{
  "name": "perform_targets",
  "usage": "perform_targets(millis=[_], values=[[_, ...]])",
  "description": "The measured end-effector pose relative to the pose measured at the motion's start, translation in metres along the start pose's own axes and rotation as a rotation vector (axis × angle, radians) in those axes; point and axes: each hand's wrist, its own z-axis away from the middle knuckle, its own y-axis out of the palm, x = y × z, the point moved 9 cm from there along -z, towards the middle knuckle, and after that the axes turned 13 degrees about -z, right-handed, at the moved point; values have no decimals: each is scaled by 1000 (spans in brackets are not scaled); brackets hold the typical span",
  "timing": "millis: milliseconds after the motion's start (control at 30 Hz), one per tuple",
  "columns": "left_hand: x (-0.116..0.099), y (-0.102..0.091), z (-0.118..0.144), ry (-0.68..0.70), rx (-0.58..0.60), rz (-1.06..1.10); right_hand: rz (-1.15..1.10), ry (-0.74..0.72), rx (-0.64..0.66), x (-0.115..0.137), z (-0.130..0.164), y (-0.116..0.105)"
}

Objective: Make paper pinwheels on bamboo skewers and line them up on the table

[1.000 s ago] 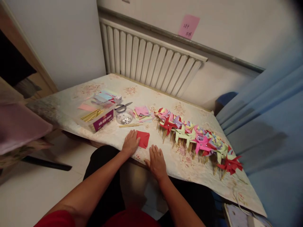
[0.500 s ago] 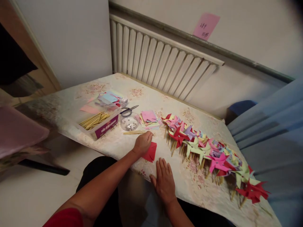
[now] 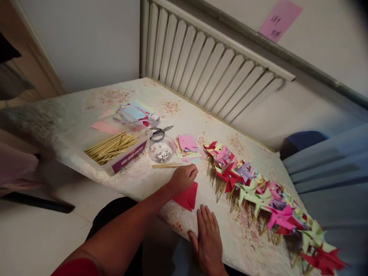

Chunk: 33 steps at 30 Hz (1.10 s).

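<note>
A folded red paper [image 3: 189, 198] lies on the flowered tablecloth [image 3: 143, 180] near the front edge. My left hand [image 3: 184, 177] sits curled on the paper's upper left edge, fingertips pinched at it. My right hand [image 3: 208, 239] lies flat on the cloth just below and right of the paper, fingers spread and holding nothing. A long row of coloured paper pinwheels on sticks [image 3: 253, 188] runs from the table's middle to the lower right.
Left of my hands stand a box of wooden sticks [image 3: 113, 149], a clear cup of silver pins [image 3: 161, 152], scissors [image 3: 160, 133], loose sticks [image 3: 166, 165] and stacks of coloured paper squares [image 3: 187, 143] [image 3: 133, 114]. A radiator [image 3: 212, 80] backs the table; blue fabric [image 3: 330, 180] is at right.
My left hand went from lying flat beside the red paper to curling onto its top edge. My right hand stayed flat on the cloth. The camera swung left and closer.
</note>
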Motion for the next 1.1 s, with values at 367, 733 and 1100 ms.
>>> perform_targets(millis=[367, 733, 1100], values=[[-3, 7, 10, 28, 166, -22, -433, 417, -426, -64, -90, -62], [8, 1, 14, -68, 281, -297, -602, 382, -77, -64, -216, -2], [18, -2, 23, -105, 302, -271, -178, -17, 376, -26, -264, 53]])
